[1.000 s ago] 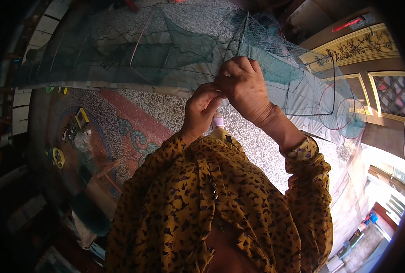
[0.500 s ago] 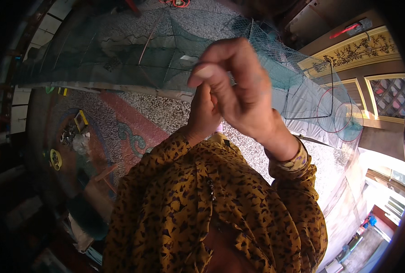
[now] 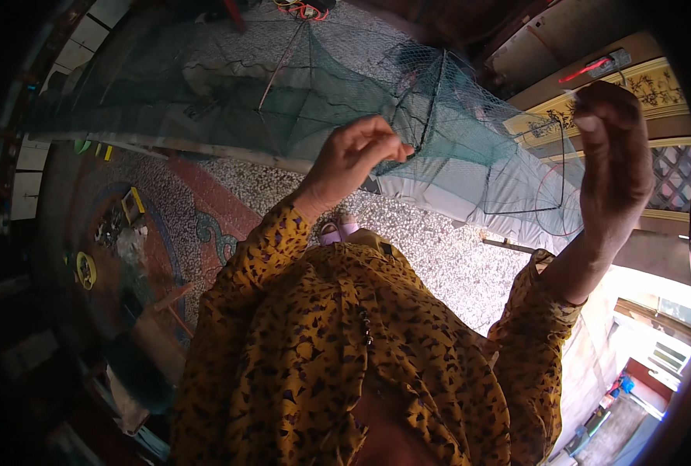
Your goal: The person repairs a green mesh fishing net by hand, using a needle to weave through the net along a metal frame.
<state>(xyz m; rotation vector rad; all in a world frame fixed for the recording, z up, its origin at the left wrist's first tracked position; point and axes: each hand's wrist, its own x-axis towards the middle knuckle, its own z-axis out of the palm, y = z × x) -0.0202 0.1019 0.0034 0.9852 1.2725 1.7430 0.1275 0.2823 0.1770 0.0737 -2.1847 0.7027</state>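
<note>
A long green mesh net (image 3: 338,85) with dark rod frames stretches in front of me. My left hand (image 3: 357,159) is closed in a pinch at the net, its fingertips at the lower end of a dark frame rod (image 3: 432,101). Out to the right, my right hand (image 3: 616,147) is raised, its thumb and fingers pressed together. A small pale tip (image 3: 571,93) shows at its fingertips; its kind is too small to tell. Any thread between the hands cannot be made out.
Pale cloth (image 3: 431,196) lies along the net's near edge, over a speckled floor (image 3: 439,252). Slippers (image 3: 338,232) show below my left hand. A yellow-trimmed cabinet (image 3: 664,89) stands right. Yellow-rimmed containers (image 3: 133,206) sit on the left floor. An orange cord (image 3: 303,11) lies at the far side.
My hands were close together in the middle. Now the right hand has swung far out to the right, and the left has turned and pinches at the net's frame.
</note>
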